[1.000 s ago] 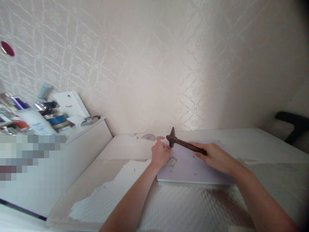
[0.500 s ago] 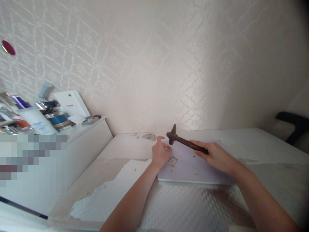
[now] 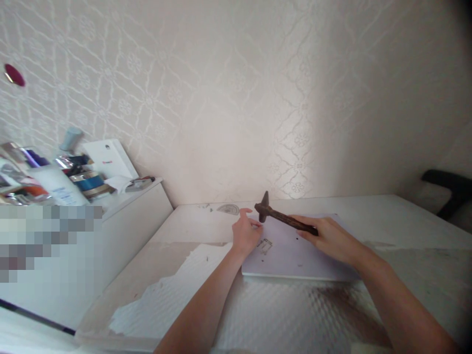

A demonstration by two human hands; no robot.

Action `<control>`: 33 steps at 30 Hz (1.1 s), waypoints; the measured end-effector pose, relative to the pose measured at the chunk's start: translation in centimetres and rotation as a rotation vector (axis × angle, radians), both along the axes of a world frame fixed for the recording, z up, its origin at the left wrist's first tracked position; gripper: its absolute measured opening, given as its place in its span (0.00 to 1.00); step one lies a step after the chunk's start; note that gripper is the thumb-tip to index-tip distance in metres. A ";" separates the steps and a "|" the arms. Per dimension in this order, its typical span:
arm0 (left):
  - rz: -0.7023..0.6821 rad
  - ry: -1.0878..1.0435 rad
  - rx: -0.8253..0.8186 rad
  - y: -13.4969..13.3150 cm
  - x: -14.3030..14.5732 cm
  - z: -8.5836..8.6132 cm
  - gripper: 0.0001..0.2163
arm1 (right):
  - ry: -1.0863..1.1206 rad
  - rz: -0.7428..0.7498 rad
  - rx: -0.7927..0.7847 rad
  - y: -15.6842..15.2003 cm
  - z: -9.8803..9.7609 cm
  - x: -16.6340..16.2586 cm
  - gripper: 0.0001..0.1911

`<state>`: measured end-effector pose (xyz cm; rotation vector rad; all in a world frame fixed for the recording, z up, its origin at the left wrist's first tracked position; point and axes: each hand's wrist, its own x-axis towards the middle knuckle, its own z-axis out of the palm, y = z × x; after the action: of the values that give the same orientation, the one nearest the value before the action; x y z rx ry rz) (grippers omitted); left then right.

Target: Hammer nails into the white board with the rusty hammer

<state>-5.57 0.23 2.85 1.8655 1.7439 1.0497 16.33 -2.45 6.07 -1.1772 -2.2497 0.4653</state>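
Note:
My right hand (image 3: pixel 328 233) is wrapped round the wooden handle of a hammer (image 3: pixel 282 218). Its dark metal head is raised above the far left part of a pale lilac board (image 3: pixel 306 258). The board lies flat and bears small dark holes and a printed mark. At the board's left edge rests my left hand (image 3: pixel 246 233), one finger raised and the others pinched together just under the hammer head. Whatever those fingertips hold, if anything, is too small to make out. Hammer head and fingers look apart.
The table (image 3: pixel 162 223) has a peeled, textured surface. A protractor drawing (image 3: pixel 227 209) shows behind my left hand. On the left, a white cabinet (image 3: pixel 129 221) carries bottles, jars and a white box (image 3: pixel 110 160). Patterned wall stands behind; a black chair part (image 3: pixel 448 184) is at right.
Almost nothing differs. The view has shifted very slightly, while both hands, the hammer and the board keep their places.

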 end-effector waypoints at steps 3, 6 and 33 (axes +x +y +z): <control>-0.001 -0.003 0.005 0.1 0.0 -0.1 0.23 | 0.014 -0.008 -0.004 0.0 0.0 0.0 0.25; -0.004 -0.002 0.009 0.2 -0.1 -0.2 0.23 | 0.002 0.013 -0.026 0.0 -0.1 0.0 0.26; 0.003 0.015 -0.003 0.0 0.0 0.1 0.23 | 0.035 -0.013 -0.021 -0.1 0.3 0.0 0.25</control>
<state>-5.60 0.21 2.92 1.8746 1.7559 1.0363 16.35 -2.55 6.35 -1.1852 -2.2111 0.5021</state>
